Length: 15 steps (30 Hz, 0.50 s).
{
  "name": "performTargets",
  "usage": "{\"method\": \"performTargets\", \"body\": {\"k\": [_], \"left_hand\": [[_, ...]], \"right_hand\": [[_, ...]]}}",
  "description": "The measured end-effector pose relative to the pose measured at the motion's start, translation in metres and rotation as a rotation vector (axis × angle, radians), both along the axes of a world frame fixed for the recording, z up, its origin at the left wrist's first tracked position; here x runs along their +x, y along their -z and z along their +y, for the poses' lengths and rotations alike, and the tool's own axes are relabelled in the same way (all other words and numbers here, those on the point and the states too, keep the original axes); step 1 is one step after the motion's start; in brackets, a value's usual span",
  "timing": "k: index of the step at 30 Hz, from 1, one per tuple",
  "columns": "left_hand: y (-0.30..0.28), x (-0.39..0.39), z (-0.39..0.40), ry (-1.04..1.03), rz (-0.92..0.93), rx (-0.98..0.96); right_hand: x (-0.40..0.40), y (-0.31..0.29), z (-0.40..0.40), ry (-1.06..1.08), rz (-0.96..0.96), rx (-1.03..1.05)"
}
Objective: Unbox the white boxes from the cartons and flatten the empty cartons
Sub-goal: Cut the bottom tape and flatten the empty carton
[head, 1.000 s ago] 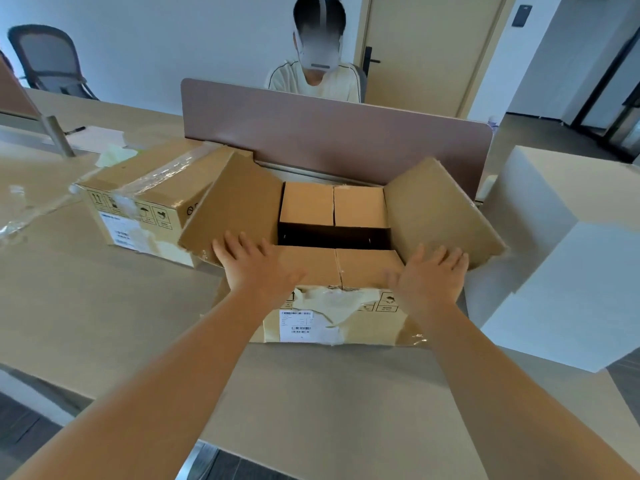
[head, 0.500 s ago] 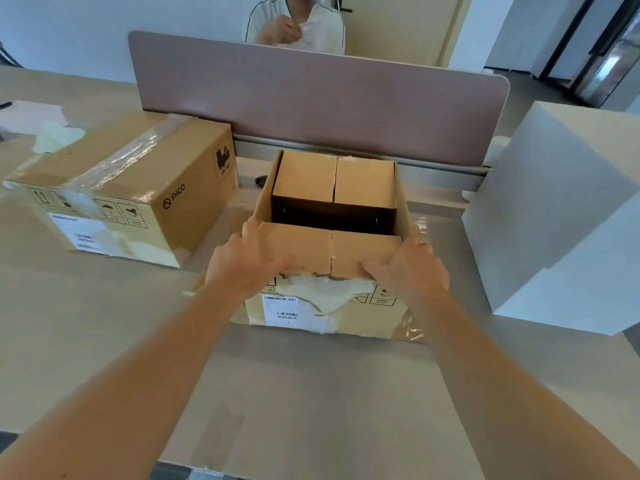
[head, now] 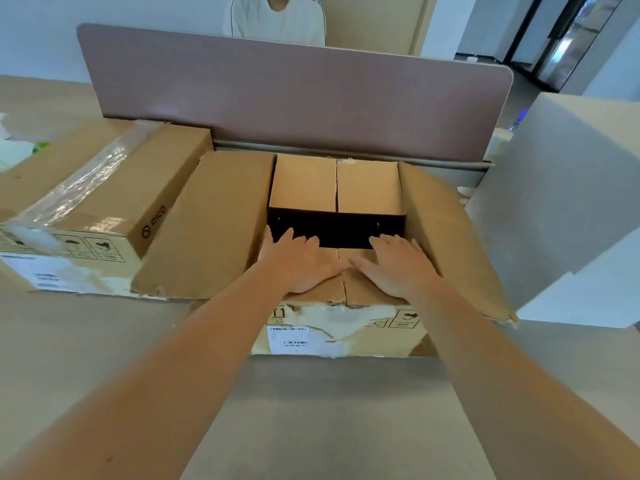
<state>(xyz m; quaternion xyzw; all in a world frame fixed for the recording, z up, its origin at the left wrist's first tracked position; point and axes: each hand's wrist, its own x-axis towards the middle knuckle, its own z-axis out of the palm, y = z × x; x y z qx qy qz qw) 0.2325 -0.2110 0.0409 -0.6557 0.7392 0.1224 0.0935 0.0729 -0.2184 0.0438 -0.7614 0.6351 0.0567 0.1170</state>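
An opened brown carton (head: 346, 337) stands on the desk in front of me. Its two long side flaps (head: 207, 223) are spread outward left and right. The two short near flaps lie folded inward, and a dark gap shows between them and the far flaps (head: 336, 181). My left hand (head: 298, 265) lies flat on the near left flap, fingers straight. My right hand (head: 398, 265) lies flat on the near right flap. A large white box (head: 571, 202) stands on the desk at the right. A second carton (head: 100, 202), sealed with clear tape, sits to the left.
A mauve desk divider (head: 294, 98) runs across just behind the cartons. A person in a white shirt (head: 277, 19) sits beyond it. Crumpled paper (head: 17, 150) lies at the far left. Bare desk surface (head: 329, 410) stretches toward me below the carton.
The long side flaps, folded down half a second ago, are spread outward again. Both hands have moved from the carton's front corners onto the near inner flaps.
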Motion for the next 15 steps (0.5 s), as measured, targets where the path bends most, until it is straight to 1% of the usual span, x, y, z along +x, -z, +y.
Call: {"method": "performTargets", "body": {"k": [3, 5, 8, 12, 15], "left_hand": [[0.003, 0.000, -0.003, -0.016, 0.021, 0.042], [0.001, 0.000, -0.001, -0.012, 0.038, 0.005], [-0.009, 0.002, 0.004, -0.012, 0.026, -0.141], [-0.033, 0.004, 0.019, 0.011, -0.019, -0.419], [-0.054, 0.004, 0.039, 0.014, 0.007, -0.573]], "right_hand": [[0.001, 0.006, -0.006, 0.042, -0.029, 0.091], [0.001, 0.006, -0.007, 0.045, -0.029, 0.066], [0.000, -0.003, -0.004, 0.028, -0.019, -0.093], [-0.004, -0.028, 0.008, -0.017, -0.007, -0.322], [-0.011, -0.050, 0.027, -0.058, -0.036, -0.438]]}}
